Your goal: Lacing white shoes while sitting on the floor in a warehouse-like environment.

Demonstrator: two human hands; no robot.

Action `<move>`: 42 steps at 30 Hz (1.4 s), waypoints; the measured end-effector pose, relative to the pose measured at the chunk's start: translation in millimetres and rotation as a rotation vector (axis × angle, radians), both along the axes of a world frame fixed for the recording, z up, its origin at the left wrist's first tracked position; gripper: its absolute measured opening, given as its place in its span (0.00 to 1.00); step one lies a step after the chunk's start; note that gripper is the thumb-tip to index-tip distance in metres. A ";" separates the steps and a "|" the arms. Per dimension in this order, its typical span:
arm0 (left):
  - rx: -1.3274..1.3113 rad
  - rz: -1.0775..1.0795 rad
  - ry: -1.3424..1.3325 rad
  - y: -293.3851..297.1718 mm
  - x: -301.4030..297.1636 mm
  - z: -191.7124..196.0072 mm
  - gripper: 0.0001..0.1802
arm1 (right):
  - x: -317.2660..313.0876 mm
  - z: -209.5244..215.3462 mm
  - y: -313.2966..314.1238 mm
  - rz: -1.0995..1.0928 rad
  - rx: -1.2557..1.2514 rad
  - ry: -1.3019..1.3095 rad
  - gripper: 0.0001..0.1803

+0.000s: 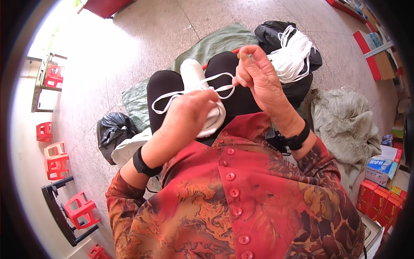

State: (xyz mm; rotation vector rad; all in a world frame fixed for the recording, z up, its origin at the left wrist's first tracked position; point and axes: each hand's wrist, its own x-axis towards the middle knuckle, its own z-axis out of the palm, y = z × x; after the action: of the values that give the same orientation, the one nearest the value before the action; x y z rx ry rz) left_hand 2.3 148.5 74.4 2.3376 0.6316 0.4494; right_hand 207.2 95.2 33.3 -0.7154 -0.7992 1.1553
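Speckled floor [155,39] fills most of the view coming to me from the head camera, with a patterned red shirt [207,190] across the lower half. Beyond the black-clad knees [164,88] lies a green sheet [215,41], and a frayed grey sack [345,121] slumps to the right. One black bag [114,131] sits left of the legs; a second bag [269,32] is at the far right, beside a heap of white cords [291,60]. Between the thighs I have a white shoe [192,73] in the lap, pointing away from the body. Both forearms angle inward from the sides, and the two hands are apart from each other. I see the left hand [189,111] low over the middle of the shoe, back upward, fingers aimed right; it is blurred, so I cannot tell whether they grip anything. The right hand [261,77] is raised to the right of the shoe, thumb and forefinger tips drawn together, the other fingers curled in. A black band [142,163] circles each wrist. Thinnest of all, a white lace [172,93] loops out on both sides of the shoe; its right loop reaches those curled fingers, though I cannot tell if they hold it.
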 end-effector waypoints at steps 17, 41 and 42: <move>0.506 0.132 0.365 27.9 -3.2 -34.4 0.05 | -7.5 -38.0 -16.2 -0.027 -0.271 -0.014 0.06; 0.204 0.038 0.052 29.4 -0.9 -45.9 0.14 | -37.9 -34.0 -28.5 -0.317 0.021 -0.975 0.10; 0.171 -0.004 0.085 31.4 0.6 -45.3 0.12 | -35.9 -32.9 -27.1 -0.293 0.093 -1.063 0.09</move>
State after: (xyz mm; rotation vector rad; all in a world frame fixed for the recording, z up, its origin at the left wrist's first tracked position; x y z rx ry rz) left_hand 2.9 179.9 29.2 2.5311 0.6500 0.4186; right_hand 171.3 68.1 0.3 -1.3391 -1.5440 0.4002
